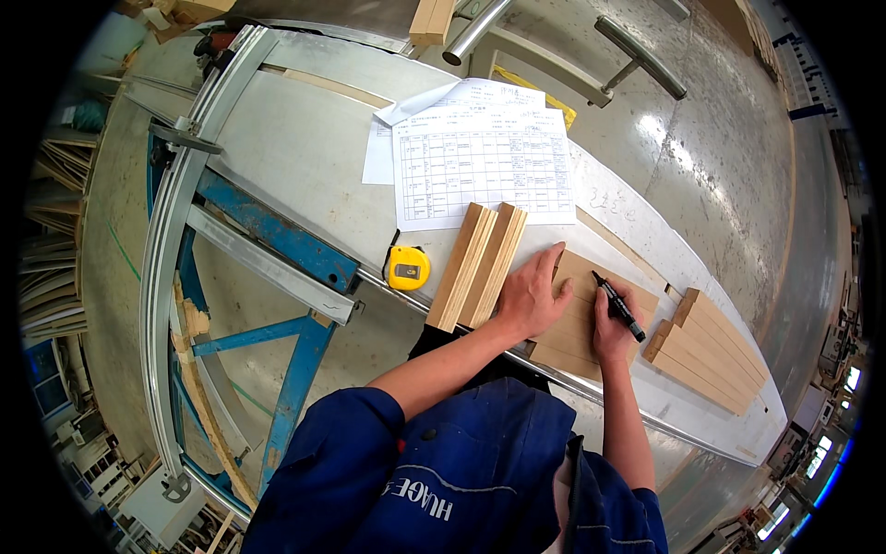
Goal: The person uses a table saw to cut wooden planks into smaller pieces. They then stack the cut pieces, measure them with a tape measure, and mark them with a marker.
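Observation:
In my right hand (614,319) is a black marker (620,307), its tip over a set of wooden strips (581,319) laid side by side like a panel. My left hand (533,295) lies at the left edge of that set, fingers stretched over it and thumb apart. Just left of this hand, two wooden strips (475,268) lean side by side, their layered edges showing. Their far ends touch the printed table sheets (484,171). A yellow tape measure (407,268) sits to the left of the strips.
More wooden strips (706,355) lie stepped at the right of the metal table (314,152). A long metal rail (198,148) and blue frame bars (268,222) stand on the left. Metal tubes (641,60) rise beyond the far edge.

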Action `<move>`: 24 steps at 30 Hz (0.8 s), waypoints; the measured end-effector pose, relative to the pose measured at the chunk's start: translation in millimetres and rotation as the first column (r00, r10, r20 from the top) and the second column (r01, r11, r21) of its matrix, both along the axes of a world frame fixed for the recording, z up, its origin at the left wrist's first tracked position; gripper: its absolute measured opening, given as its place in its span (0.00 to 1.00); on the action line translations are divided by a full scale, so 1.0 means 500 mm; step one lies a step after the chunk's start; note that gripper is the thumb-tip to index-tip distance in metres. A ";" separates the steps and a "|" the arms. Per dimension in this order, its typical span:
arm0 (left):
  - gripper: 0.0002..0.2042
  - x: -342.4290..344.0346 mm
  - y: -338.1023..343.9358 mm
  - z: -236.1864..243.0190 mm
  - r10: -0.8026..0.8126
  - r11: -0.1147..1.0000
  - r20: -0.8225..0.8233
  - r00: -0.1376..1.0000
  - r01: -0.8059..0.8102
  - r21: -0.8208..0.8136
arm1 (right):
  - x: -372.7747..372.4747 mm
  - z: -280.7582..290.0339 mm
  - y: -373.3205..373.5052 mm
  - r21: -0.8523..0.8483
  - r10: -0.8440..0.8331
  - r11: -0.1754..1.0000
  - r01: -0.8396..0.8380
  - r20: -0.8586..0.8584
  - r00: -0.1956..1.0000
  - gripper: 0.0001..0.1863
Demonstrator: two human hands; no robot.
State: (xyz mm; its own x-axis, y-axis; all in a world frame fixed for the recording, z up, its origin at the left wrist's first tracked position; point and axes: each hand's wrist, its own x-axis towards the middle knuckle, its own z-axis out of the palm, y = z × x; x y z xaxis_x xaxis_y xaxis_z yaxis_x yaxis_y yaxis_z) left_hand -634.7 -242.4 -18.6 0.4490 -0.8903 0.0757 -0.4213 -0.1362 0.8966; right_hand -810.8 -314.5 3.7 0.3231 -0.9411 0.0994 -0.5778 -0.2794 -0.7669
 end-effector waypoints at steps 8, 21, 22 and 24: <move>0.30 -0.001 0.000 0.000 0.004 1.000 0.006 1.000 -0.004 -0.010 | -0.002 0.000 0.000 -0.002 0.001 1.000 -0.001 -0.002 1.000 0.10; 0.29 0.001 0.001 0.007 0.004 1.000 0.003 1.000 -0.004 0.012 | 0.002 0.005 0.003 -0.005 -0.016 1.000 0.016 -0.035 0.999 0.09; 0.29 0.000 0.001 0.007 0.005 1.000 0.000 1.000 -0.005 0.014 | 0.002 0.005 0.004 -0.003 -0.020 1.000 0.019 -0.035 0.999 0.09; 0.29 0.000 0.001 0.006 0.005 1.000 0.000 1.000 -0.005 0.007 | 0.002 0.004 0.004 0.002 -0.023 1.000 0.023 -0.027 0.999 0.09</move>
